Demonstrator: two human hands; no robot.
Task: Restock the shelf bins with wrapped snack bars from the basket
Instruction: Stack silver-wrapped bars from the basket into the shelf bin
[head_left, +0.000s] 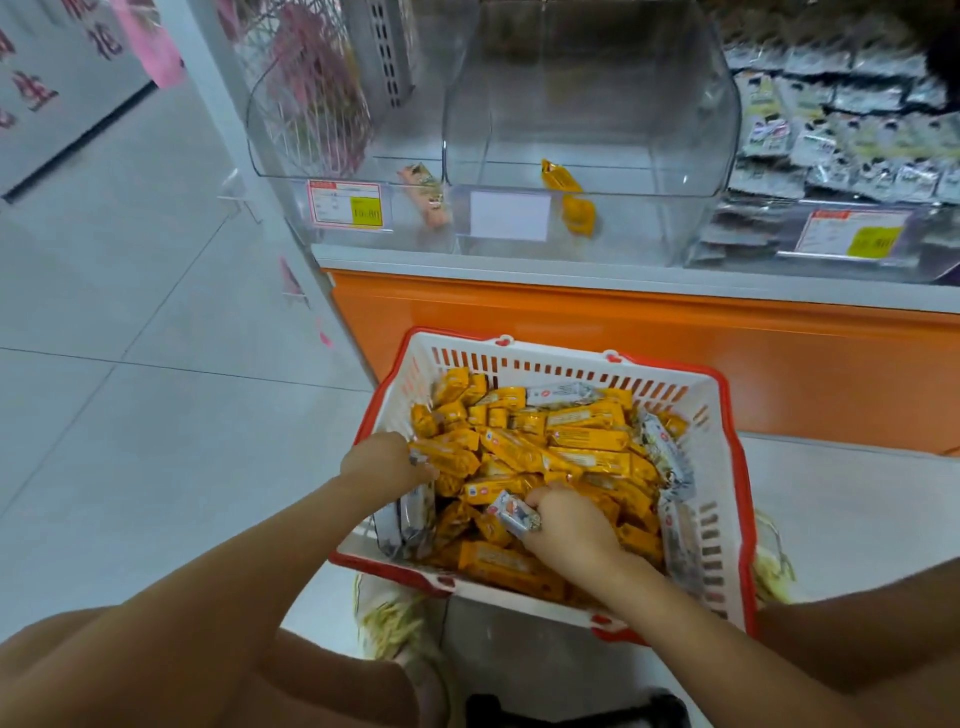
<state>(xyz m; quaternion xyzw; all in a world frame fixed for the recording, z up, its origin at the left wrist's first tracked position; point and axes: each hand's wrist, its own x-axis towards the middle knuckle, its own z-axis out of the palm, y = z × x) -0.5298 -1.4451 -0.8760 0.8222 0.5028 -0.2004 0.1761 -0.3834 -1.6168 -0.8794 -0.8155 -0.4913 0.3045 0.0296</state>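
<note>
In front of an orange shelf base (623, 332), low in view: one white basket (719, 467) with a red rim, heaped with yellow-wrapped snack bars (582, 441). A few grey-white wrapped bars (563, 393) lie along its far, left and right walls.

Left hand (382, 460): at the heap's left edge, fingers curled down around yellow-wrapped snack bars.

Right hand (569, 517): at the near middle of the heap, fingers closed round one white-and-blue wrapped bar (511, 512), held just above the yellow ones.

On the shelf above, three clear plastic bins side by side:
- Middle bin (592, 104): a yellow bar (558, 176) on its floor near the front. Whether the yellow shape behind the front wall is a second bar cannot be told. Blank white label (509, 215) on the front.
- Left bin (291, 119): one pink-wrapped bar (423, 197) at its front right corner. Price tag (347, 205) with a yellow patch.
- Right bin (748, 234): filled with grey-and-white packets (841, 130). Second price tag (852, 234) on the front.
</note>
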